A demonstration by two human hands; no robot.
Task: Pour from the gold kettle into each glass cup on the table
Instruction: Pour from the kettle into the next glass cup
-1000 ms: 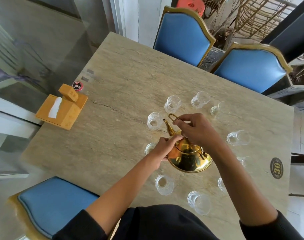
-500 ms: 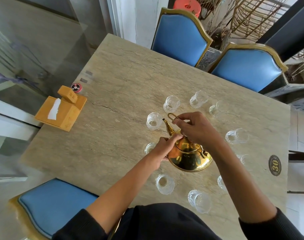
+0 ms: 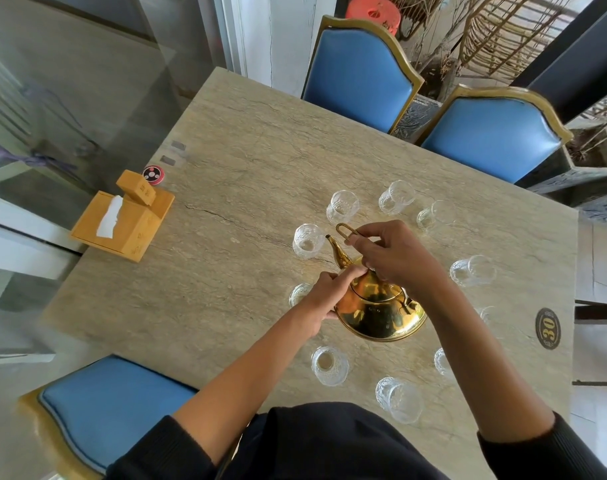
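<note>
A shiny gold kettle (image 3: 378, 313) hangs tilted over the middle of the table (image 3: 246, 188), its spout pointing up-left toward a textured glass cup (image 3: 307, 241). My right hand (image 3: 395, 252) grips the kettle's wire handle from above. My left hand (image 3: 329, 294) holds the kettle's left side, with fingertips on the lid. Several more glass cups ring the kettle, among them cups at the far side (image 3: 343, 206), (image 3: 395, 197) and near me (image 3: 329, 365). One cup (image 3: 298, 294) is partly hidden by my left hand.
A wooden tissue box (image 3: 122, 220) with a small wooden block on top stands at the table's left edge, beside a round red call button (image 3: 153, 175). A black "30" badge (image 3: 548, 329) lies at the right. Blue chairs (image 3: 361, 74) stand around the table.
The kettle and both hands have barely moved; the spout stays aimed at the cup on the left. The view has shifted slightly.
</note>
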